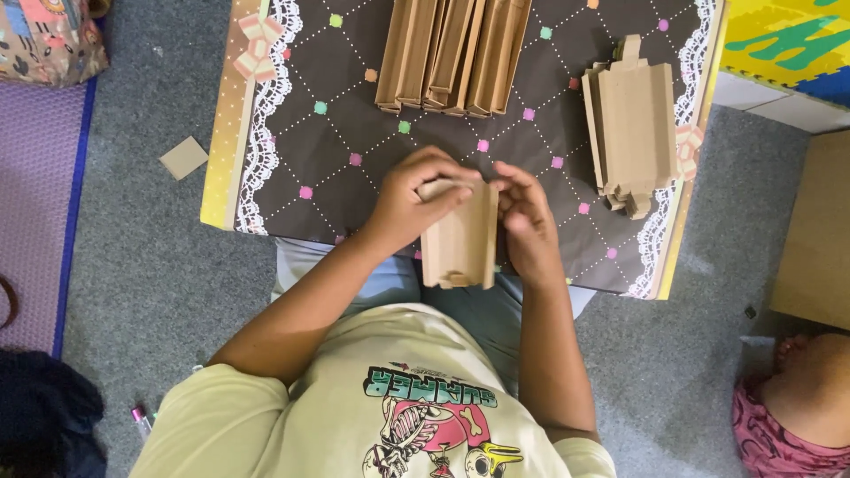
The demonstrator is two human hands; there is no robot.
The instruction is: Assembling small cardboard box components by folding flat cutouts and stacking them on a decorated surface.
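Both of my hands hold one tan cardboard piece (460, 243), partly folded into a narrow box shape, over the near edge of a small dark table (310, 133) with a dotted lattice pattern and lace trim. My left hand (414, 202) grips its top left corner with the fingers curled over the upper flap. My right hand (527, 221) pinches the upper right edge. A row of folded cardboard pieces (453, 53) stands at the table's far middle. A stack of flat cardboard blanks (633, 124) lies at the table's right.
A small cardboard square (183, 158) lies on the grey floor left of the table. A purple mat (35, 212) and a patterned bag (49, 35) are at left. A colourful foam mat (788, 40) and a brown board (819, 230) are at right. Another person (797, 407) sits bottom right.
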